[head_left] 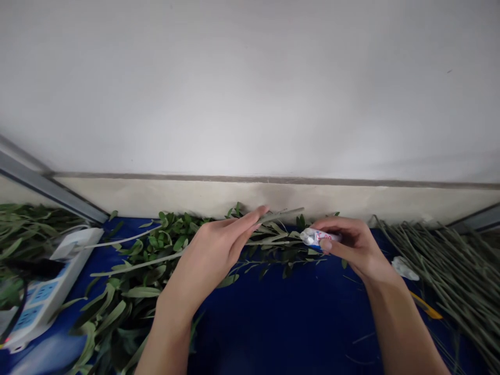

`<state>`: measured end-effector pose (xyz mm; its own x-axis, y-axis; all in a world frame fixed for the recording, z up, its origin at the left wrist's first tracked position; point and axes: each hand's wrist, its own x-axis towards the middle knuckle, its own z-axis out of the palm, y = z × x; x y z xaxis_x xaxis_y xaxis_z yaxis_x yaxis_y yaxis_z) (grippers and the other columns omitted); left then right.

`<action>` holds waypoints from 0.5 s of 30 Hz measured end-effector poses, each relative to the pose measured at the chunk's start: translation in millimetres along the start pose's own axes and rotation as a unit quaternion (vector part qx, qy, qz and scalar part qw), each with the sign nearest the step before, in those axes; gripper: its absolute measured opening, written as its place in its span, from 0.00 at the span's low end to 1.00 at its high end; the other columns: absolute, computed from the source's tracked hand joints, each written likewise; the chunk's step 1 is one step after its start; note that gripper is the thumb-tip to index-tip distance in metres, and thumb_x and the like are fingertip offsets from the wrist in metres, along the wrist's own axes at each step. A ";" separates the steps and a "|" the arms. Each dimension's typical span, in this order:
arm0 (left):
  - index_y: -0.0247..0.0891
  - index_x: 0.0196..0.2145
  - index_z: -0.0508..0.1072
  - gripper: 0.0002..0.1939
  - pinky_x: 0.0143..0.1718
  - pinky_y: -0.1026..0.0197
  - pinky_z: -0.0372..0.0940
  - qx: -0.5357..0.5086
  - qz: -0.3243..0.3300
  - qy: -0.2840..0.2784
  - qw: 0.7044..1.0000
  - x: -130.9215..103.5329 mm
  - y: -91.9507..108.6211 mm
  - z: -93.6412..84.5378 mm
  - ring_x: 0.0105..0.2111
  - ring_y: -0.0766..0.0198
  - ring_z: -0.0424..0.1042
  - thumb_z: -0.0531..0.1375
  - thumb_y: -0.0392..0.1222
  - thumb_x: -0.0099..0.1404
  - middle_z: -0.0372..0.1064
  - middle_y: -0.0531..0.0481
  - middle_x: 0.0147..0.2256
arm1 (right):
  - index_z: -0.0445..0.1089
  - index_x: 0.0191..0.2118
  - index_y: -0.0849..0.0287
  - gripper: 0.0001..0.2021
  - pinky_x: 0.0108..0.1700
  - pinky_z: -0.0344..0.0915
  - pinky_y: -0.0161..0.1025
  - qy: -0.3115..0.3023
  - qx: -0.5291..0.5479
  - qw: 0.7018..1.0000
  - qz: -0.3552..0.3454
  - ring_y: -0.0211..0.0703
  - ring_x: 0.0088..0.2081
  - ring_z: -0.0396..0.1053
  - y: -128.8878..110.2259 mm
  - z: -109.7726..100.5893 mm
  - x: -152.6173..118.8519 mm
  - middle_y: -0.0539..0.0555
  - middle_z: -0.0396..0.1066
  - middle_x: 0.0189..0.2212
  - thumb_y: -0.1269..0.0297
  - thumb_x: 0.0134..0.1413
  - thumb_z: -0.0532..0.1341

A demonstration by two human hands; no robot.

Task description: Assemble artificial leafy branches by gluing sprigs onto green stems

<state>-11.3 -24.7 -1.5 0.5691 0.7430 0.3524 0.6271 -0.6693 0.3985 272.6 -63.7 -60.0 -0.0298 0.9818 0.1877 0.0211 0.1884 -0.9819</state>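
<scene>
My left hand [213,252] is closed round thin leafy stems [283,213]. Their cut ends stick out past my fingertips, and pale stalks [135,264] run out to the left behind the hand. Part of its grip is hidden by the back of the hand. Between thumb and fingers, my right hand [355,242] pinches a small white packet [315,237] with red and blue print and a crumpled, clear-looking end. Exactly what it is, I cannot tell. Narrow green leaves [273,250] lie between the two hands, against the wall.
More leafy branches [125,307] lie at the left. A white power strip [42,297] with a black plug is beside them. On the right are a pile of bare stems [457,265], a crumpled clear wrapper [405,268] and a yellow tool [427,306]. Blue tabletop [281,323] meets a pale wall [250,104].
</scene>
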 end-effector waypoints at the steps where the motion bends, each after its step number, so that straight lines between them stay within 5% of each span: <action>1: 0.50 0.68 0.66 0.22 0.40 0.67 0.74 0.000 0.001 0.004 1.000 -0.4 0.1 0.0 0.33 0.69 0.79 0.52 0.44 0.79 0.81 0.50 0.39 | 0.83 0.39 0.54 0.10 0.30 0.65 0.34 -0.005 -0.013 1.000 -0.004 0.40 0.30 0.70 -1.6 0.1 -0.3 0.54 0.79 0.32 0.58 0.52 0.75; 15: 0.52 0.68 0.66 0.22 0.40 0.63 0.76 -0.006 -0.001 0.011 1.000 -0.2 -0.5 2.3 0.31 0.66 0.79 0.52 0.44 0.79 0.81 0.51 0.43 | 0.83 0.40 0.54 0.10 0.31 0.66 0.33 -0.037 -0.050 0.998 -0.019 0.40 0.32 0.72 -0.1 9.2 3.3 0.54 0.80 0.34 0.58 0.54 0.74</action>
<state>-10.4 -24.5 -3.7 0.5557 0.7446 0.3700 0.6217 -0.6676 0.4096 263.3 -60.7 -59.5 -0.1063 0.9698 0.2194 0.1176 0.2313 -0.9657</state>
